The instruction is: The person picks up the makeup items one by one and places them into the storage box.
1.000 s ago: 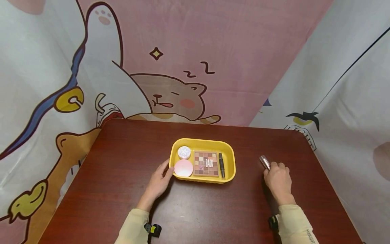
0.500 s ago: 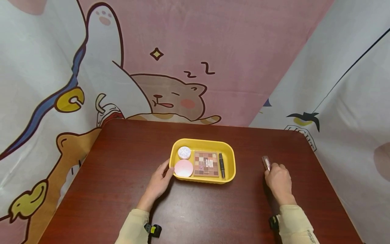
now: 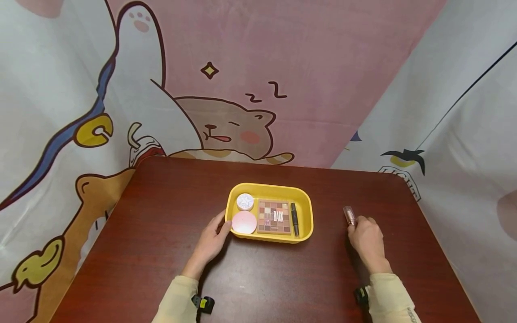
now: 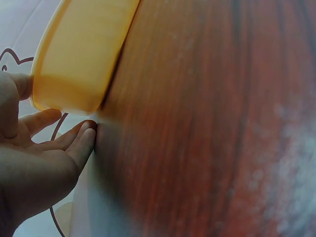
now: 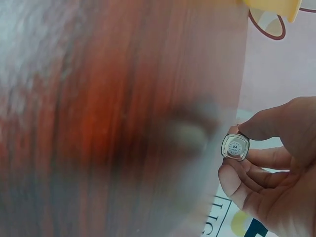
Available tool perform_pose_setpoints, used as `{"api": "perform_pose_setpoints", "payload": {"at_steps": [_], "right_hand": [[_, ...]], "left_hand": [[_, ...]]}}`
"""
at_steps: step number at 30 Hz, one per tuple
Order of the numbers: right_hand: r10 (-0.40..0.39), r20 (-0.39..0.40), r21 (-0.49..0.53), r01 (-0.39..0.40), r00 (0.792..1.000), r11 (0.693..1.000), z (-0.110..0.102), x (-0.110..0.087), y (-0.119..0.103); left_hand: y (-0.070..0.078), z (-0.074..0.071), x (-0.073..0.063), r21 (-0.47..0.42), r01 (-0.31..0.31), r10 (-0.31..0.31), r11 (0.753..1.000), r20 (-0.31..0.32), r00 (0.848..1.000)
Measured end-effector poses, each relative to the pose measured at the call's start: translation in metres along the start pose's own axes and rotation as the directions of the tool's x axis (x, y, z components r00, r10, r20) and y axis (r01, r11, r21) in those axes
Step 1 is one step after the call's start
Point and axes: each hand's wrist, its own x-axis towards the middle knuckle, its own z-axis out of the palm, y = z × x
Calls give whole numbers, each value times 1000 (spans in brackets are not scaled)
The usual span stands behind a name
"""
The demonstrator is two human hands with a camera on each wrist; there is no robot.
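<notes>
A yellow tray (image 3: 282, 237) rests on the dark red-brown table, holding a pink round compact (image 3: 244, 222), a small white round case with a star (image 3: 245, 202), an eyeshadow palette (image 3: 273, 217) marked BACK and a black pen-like stick (image 3: 295, 220). My left hand (image 3: 210, 238) grips the tray's left end, thumb at the rim and fingers along the outer wall (image 4: 74, 94). To the right of the tray, my right hand (image 3: 366, 240) pinches a shiny pinkish lipstick (image 3: 349, 215) between thumb and fingers. Its squarish end, labelled 04, faces the right wrist camera.
The wooden table (image 3: 258, 282) reaches back to a cartoon-printed curtain (image 3: 315, 67) that also hangs along both sides. A corner of the tray shows at the top of the right wrist view.
The lipstick tipped slightly right and then back left in my right hand, which has shifted a little left. My left hand and the tray keep their place.
</notes>
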Motion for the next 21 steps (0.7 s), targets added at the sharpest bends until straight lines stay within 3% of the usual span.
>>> {"api": "perform_pose_setpoints", "payload": {"at_steps": [16,21], "right_hand": [[-8,27,33,7,1000,999,-4,-1,-14],[-24,3,47,24,1000,999,-7,-2,-19]], "left_hand": [[0,1,1,-12,2,-2,1000,0,1000],[1,0,0,1,-4,4,1000,-1,1000]]}}
